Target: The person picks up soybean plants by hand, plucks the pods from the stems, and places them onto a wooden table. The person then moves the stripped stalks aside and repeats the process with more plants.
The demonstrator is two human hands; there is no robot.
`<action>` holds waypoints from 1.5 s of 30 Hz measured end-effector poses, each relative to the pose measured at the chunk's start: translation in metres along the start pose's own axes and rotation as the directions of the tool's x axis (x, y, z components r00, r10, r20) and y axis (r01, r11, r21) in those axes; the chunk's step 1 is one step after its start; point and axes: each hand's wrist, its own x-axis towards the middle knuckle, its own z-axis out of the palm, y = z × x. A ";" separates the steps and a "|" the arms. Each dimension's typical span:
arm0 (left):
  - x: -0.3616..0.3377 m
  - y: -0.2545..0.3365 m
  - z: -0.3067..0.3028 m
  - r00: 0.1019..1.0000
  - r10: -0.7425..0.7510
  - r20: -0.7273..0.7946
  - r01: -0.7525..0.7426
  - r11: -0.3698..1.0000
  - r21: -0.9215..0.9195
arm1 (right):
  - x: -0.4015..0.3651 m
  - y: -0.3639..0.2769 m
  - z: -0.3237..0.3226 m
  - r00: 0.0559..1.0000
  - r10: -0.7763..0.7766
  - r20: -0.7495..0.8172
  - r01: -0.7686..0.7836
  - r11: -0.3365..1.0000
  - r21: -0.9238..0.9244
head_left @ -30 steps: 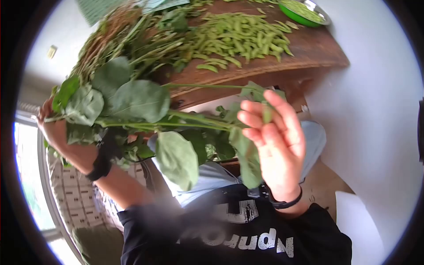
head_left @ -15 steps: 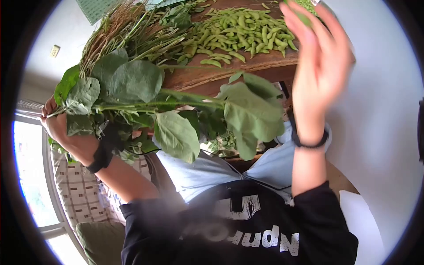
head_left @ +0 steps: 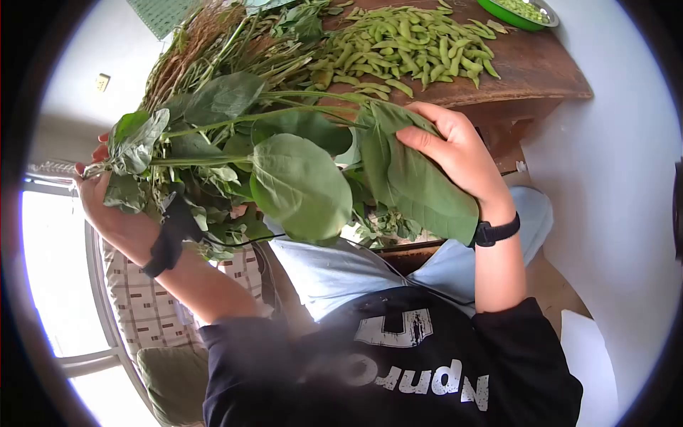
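My left hand (head_left: 114, 199) is closed round the end of a leafy soybean plant (head_left: 206, 161), holding it sideways above my lap. Its stems and broad green leaves stretch across to the right. At the far end, my right hand (head_left: 462, 153) has its thumb and fingers closed on a large soybean leaf (head_left: 427, 185). Part of its fingers is hidden behind the foliage. Beyond the plant, a heap of green soybean pods (head_left: 405, 46) lies on the brown wooden table (head_left: 526, 64).
Stripped stalks and roots (head_left: 199, 57) are piled at the table's left. A green-rimmed bowl (head_left: 523, 13) with green beans stands at the far right. Below the plant are my jeans (head_left: 320, 277). A checked sofa (head_left: 146, 299) is at my left, near a bright window.
My right hand has come down from the upper right, where it held a green pod, to the soybean leaves. That pod is no longer seen in it. My left hand keeps its hold.
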 end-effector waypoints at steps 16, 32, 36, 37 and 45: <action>0.036 -0.034 0.063 0.775 -0.468 0.425 0.630 0.526 -0.571 | -0.032 0.037 -0.002 0.928 -0.161 0.337 -0.345 -0.021 0.938; 0.115 0.159 -0.089 0.957 -0.071 0.280 -0.094 0.841 0.532 | -0.018 0.047 -0.028 0.904 0.040 0.425 -0.263 0.837 0.480; 0.161 0.198 -0.043 0.771 -0.036 0.636 -0.518 0.547 0.658 | 0.002 0.014 -0.006 0.882 -0.002 0.472 -0.178 0.924 0.338; 0.175 0.193 -0.031 0.743 -0.026 0.669 -0.571 0.497 0.654 | 0.009 -0.002 0.006 0.867 -0.010 0.499 -0.203 0.905 0.373; 0.096 -0.074 -0.016 0.732 -0.314 0.605 -0.149 0.793 0.591 | 0.055 -0.140 0.077 0.878 -0.280 0.389 0.048 0.859 0.509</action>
